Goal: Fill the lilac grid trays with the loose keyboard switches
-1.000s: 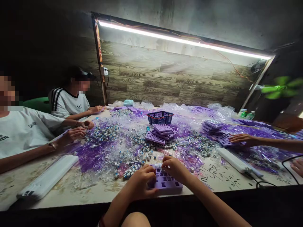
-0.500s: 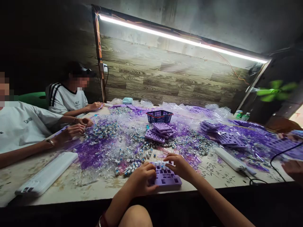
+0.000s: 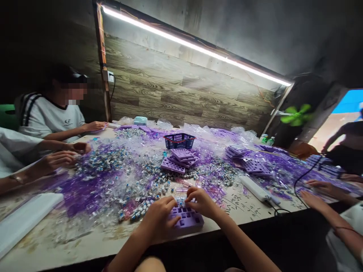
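A purple keyboard case [image 3: 190, 220] with rows of square openings lies near the front edge of the table. My left hand [image 3: 160, 215] grips its left side, thumb along the near edge and fingers on the far left corner. My right hand [image 3: 200, 202] is over the far edge of the case, its fingertips pinched together; what they hold is too small to tell. Clear pieces with blue-white key switches [image 3: 180, 200] show at the case's far row, between the two hands. Loose switches [image 3: 138, 209] lie just left of my left hand.
Heaps of purple and clear plastic pieces [image 3: 85, 196] cover the table. Beyond my hands are stacked purple cases [image 3: 181, 156] and a dark basket [image 3: 179, 141]. White bars [image 3: 27, 219] lie left and right. Co-workers' hands [image 3: 61, 160] are at both sides; a green fan [image 3: 296, 115] stands right.
The view has swung to the right, bringing more of the co-worker on the right into sight. My left hand still grips the case; my right hand's fingers have drawn closer together over its far edge.
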### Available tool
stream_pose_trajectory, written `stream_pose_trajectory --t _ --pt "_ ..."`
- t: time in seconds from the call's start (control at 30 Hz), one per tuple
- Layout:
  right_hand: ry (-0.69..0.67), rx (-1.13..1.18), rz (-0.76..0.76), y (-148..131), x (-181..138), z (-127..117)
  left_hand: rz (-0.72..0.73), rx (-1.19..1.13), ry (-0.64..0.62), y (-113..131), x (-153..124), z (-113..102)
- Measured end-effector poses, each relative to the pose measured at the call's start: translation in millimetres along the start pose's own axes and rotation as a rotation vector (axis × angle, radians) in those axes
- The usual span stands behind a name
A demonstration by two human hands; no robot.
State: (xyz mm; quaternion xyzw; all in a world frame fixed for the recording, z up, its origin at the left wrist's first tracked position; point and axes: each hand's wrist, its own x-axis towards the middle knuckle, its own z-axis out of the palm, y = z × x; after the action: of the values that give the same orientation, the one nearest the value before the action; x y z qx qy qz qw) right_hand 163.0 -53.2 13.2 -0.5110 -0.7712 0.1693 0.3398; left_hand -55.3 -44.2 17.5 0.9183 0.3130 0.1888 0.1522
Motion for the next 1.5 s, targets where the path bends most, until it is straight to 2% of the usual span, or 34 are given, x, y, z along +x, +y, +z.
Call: stream_pose_trajectory --t 0.1,0.23,0.3,0.4,0.47,0.57,0.7,0.8,0.9,1.0,1.13,1.33,1.4,1.5 --pt "0.063 0.064 0.061 0 0 3 -0.049 0.105 0.004 4 29 5" --pt "0.132 0.037 0.143 -1 -2 3 -0.009 0.17 -0.157 2 63 13" --pt "0.161 -0.017 0.182 -2 -4 0 -0.011 0.152 -0.177 2 69 14" --pt "0.178 -0.014 0.246 -4 -6 -6 -0.027 0.056 -0.103 3 66 11" --pt "0.163 0.105 0.308 -6 -6 -10 -0.02 -0.031 -0.028 5 62 8" --pt "0.119 0.401 0.404 -10 -7 -14 0.001 -0.157 0.067 6 57 4" --pt "-0.015 0.727 0.471 -17 -11 -15 0.077 -0.227 0.08 7 55 3" --pt "-0.023 0.814 0.465 -24 -13 -14 0.102 -0.215 0.042 8 53 3" --pt "0.031 0.852 0.452 -32 -13 -11 0.103 -0.26 -0.009 6 53 2" --pt "0.095 0.877 0.447 -37 -13 -5 0.076 -0.337 -0.075 -1 57 3" --pt "0.103 0.922 0.441 -35 -13 4 0.067 -0.399 -0.158 -13 65 3" --pt "0.128 0.771 0.473 -37 -18 1 -0.014 -0.536 -0.222 -10 64 -1" --pt "0.105 0.725 0.486 -40 -20 -2 -0.045 -0.635 -0.274 -9 63 -2" --pt "-0.03 0.722 0.511 -43 -24 -6 -0.08 -0.741 -0.397 -11 61 -1"
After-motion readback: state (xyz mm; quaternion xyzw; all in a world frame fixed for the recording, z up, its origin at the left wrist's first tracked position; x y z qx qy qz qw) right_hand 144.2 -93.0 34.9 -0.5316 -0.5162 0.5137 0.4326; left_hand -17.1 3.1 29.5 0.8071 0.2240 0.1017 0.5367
